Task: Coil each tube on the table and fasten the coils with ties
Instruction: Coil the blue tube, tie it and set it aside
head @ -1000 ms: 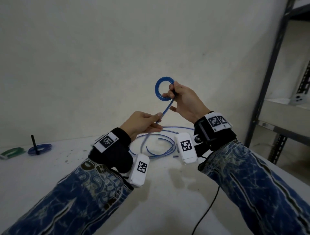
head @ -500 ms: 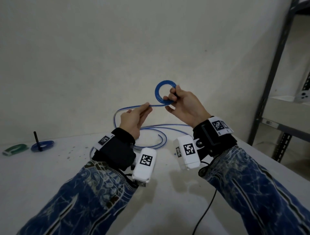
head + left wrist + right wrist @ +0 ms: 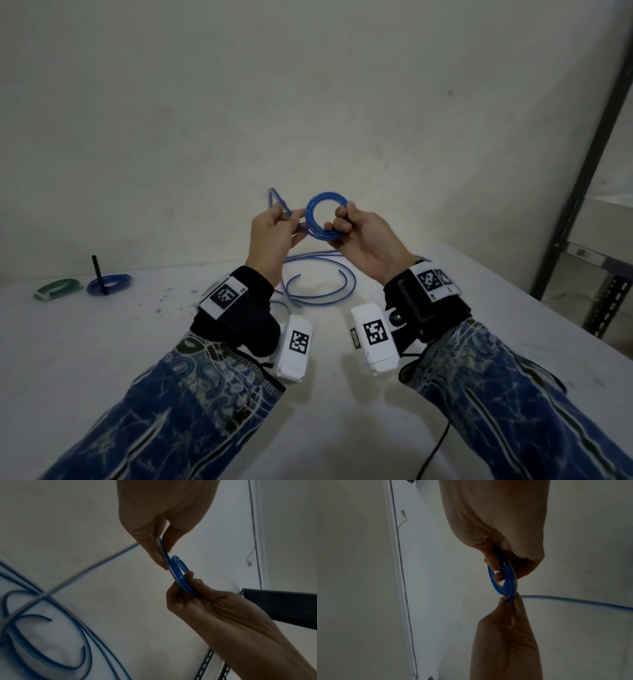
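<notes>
A small blue tube coil (image 3: 324, 202) is held upright above the table. My right hand (image 3: 337, 222) pinches its right side between thumb and curled fingers. My left hand (image 3: 286, 219) pinches the free run of tube right beside the coil's left edge. In the left wrist view the left fingertips (image 3: 160, 559) press the tube against the coil (image 3: 181, 574). The right wrist view shows the coil (image 3: 504, 582) edge-on, with the tube (image 3: 573, 600) trailing off to the right. The rest of the blue tube (image 3: 318, 294) lies in loose curves on the white table (image 3: 102, 342).
At the table's far left lie a green coil (image 3: 58, 289) and a blue coil (image 3: 109, 282) with a black tie (image 3: 97, 274) standing up from it. A metal shelf frame (image 3: 582, 171) stands at the right. A black cable (image 3: 435, 455) hangs off the near edge.
My left hand has risen and moved right, carrying the tube up to the coil's left edge. The right hand kept its hold on the coil, and the coil has gained width.
</notes>
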